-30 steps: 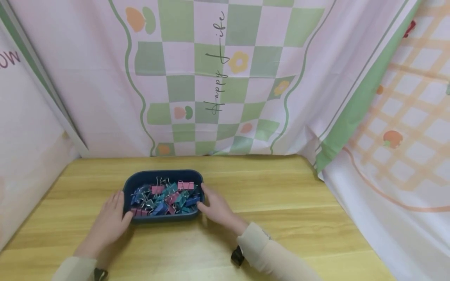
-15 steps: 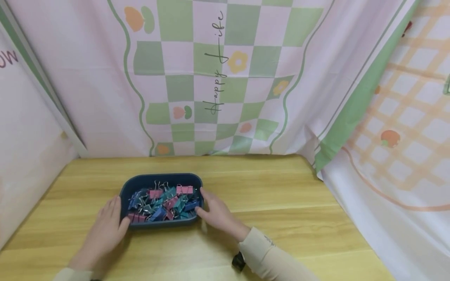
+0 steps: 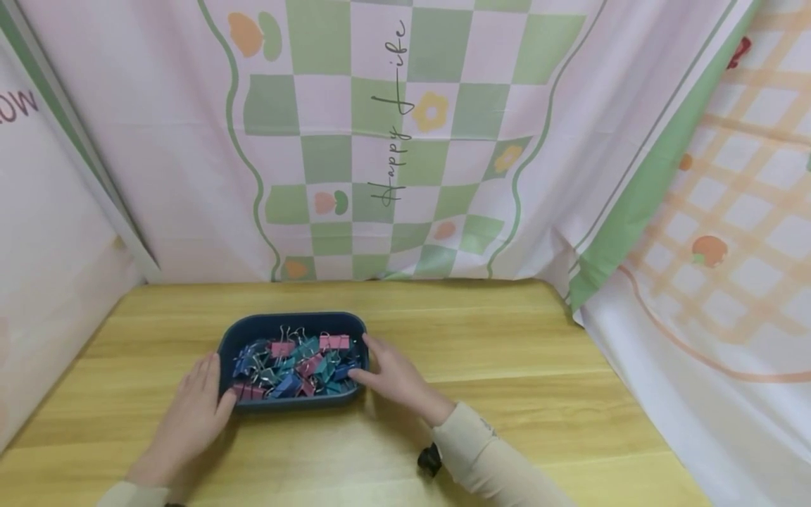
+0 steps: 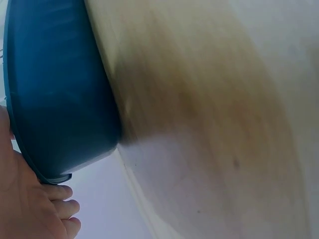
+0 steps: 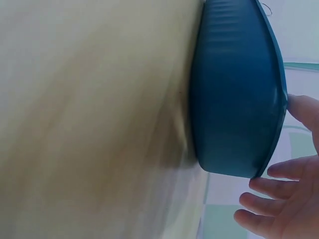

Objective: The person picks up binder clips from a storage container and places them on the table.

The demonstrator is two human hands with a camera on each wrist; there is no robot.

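A dark blue plastic bin point(image 3: 298, 404) sits on the wooden table, filled with a loose pile of binder clips point(image 3: 308, 365) in pink, teal and blue. Along its left end lie the fairly straight fingers of my left hand point(image 3: 190, 415), the thumb at the near left corner. My right hand point(image 3: 400, 382) is at the opposite end, thumb on the rim and fingers extended. The right wrist view shows those fingers spread, with fingertips right at the bin's rim point(image 5: 280, 74). In the left wrist view, my left fingertips point(image 4: 69, 208) show past the bin's end.
The wooden table point(image 3: 494, 352) extends to the right of the bin and in front of it. Behind hangs a checkered green and white curtain point(image 3: 380, 141); more fabric closes off both sides. A black object point(image 3: 429, 460) is under my right cuff.
Over the past second the bin has come slightly nearer to me, with both hands staying at its ends. Its clips look the same. My right thumb has shifted slightly inward over the rim.
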